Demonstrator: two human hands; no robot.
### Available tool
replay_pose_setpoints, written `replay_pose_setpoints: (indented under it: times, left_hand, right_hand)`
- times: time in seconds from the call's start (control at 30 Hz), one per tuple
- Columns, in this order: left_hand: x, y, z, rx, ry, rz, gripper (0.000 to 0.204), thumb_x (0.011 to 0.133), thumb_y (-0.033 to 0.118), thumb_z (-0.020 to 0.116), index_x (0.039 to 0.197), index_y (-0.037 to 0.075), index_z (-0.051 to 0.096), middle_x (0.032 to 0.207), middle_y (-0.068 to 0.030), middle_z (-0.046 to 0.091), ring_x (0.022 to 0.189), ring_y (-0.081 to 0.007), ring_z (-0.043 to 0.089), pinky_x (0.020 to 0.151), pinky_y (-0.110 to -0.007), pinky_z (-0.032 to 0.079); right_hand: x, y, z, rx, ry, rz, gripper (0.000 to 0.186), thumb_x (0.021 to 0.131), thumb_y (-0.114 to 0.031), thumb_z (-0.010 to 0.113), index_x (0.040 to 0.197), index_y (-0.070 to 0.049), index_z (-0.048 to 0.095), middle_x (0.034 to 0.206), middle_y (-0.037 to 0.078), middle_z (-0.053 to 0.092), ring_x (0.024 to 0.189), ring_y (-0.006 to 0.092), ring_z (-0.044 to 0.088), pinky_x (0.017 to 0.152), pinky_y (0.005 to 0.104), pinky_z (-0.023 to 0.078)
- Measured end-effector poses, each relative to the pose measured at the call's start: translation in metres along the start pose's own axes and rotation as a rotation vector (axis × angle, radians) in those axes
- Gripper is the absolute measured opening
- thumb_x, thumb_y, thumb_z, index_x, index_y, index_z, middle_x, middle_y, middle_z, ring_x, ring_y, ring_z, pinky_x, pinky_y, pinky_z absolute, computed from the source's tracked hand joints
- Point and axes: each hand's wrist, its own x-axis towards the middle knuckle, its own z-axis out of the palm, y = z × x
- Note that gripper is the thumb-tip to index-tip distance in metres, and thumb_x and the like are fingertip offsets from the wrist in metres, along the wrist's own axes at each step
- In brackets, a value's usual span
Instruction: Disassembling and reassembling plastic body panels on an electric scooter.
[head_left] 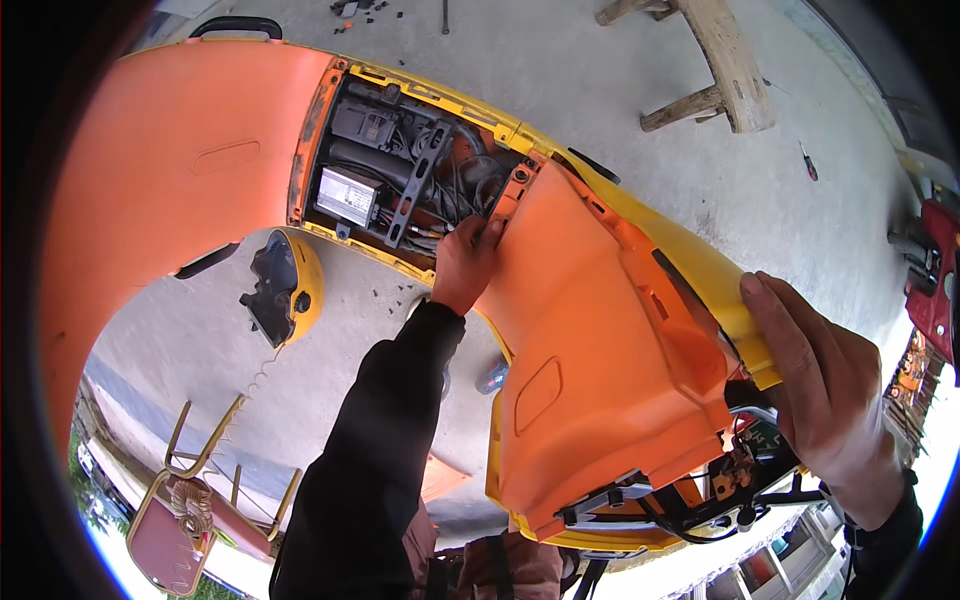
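Note:
An orange and yellow vehicle body lies before me, with an open compartment between two orange covers. Inside it sit a box with a silver label (pixel 347 195), a dark box (pixel 365 122), a slotted metal bracket (pixel 417 183) and bundled wires (pixel 465 185). My left hand (pixel 465 265) is closed at the compartment's near right corner, against the edge of the right orange cover (pixel 570 330); its fingertips and what they grip are hidden. My right hand (pixel 830 400) grips the end of the yellow side panel (pixel 705 275), fingers laid over its outer side and thumb hidden.
A yellow helmet (pixel 308 285) with a dark inside lies on the floor left of my left arm. Farther off are a wooden bench (pixel 735 65) and a screwdriver (pixel 808 162). A chair (pixel 155 535) stands lower left, a red vehicle (pixel 935 270) far right.

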Motion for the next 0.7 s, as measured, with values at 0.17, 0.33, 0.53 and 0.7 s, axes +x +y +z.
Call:
replay_pose_setpoints:
  times: [0.17, 0.33, 0.53, 0.7]
  left_hand:
    - [0.014, 0.008, -0.003, 0.056, -0.019, 0.091, 0.032, 0.094, 0.027, 0.06, 0.079, -0.002, 0.058, 0.065, -0.0174, 0.057, 0.055, -0.0243, 0.05, 0.057, -0.037, 0.043]
    - [-0.01, 0.004, 0.006, 0.042, 0.153, 0.016, 0.029, 0.093, 0.026, 0.062, 0.082, -0.001, 0.062, 0.066, -0.0166, 0.061, 0.058, -0.0281, 0.06, 0.056, -0.036, 0.045]
    - [-0.014, 0.0, 0.0, 0.043, 0.12, 0.005, 0.025, 0.091, 0.024, 0.062, 0.084, 0.001, 0.063, 0.067, -0.0209, 0.06, 0.062, -0.0391, 0.06, 0.056, -0.039, 0.046]
    - [-0.035, -0.05, -0.045, -0.113, 0.214, -0.043, 0.027, 0.095, 0.025, 0.059, 0.087, -0.001, 0.06, 0.064, -0.0121, 0.057, 0.054, -0.0187, 0.051, 0.053, -0.034, 0.042]
  right_hand:
    - [-0.005, 0.01, 0.011, -0.081, 0.264, -0.071, 0.04, 0.078, 0.004, 0.067, 0.117, 0.012, 0.058, 0.091, 0.024, 0.067, 0.063, 0.0273, 0.068, 0.049, 0.0296, 0.055]
    - [-0.01, 0.003, 0.007, -0.145, 0.242, -0.008, 0.04, 0.077, 0.003, 0.066, 0.116, 0.009, 0.061, 0.094, 0.019, 0.07, 0.064, 0.0198, 0.065, 0.054, 0.0253, 0.051]
    - [-0.007, 0.005, 0.009, 0.006, 0.273, 0.024, 0.046, 0.069, 0.007, 0.065, 0.115, 0.007, 0.062, 0.093, 0.019, 0.069, 0.063, 0.0221, 0.065, 0.05, 0.0282, 0.05]
    - [-0.001, 0.004, 0.013, 0.032, 0.308, 0.027, 0.048, 0.067, 0.009, 0.063, 0.115, 0.006, 0.063, 0.092, 0.021, 0.068, 0.063, 0.0251, 0.065, 0.052, 0.0297, 0.052]
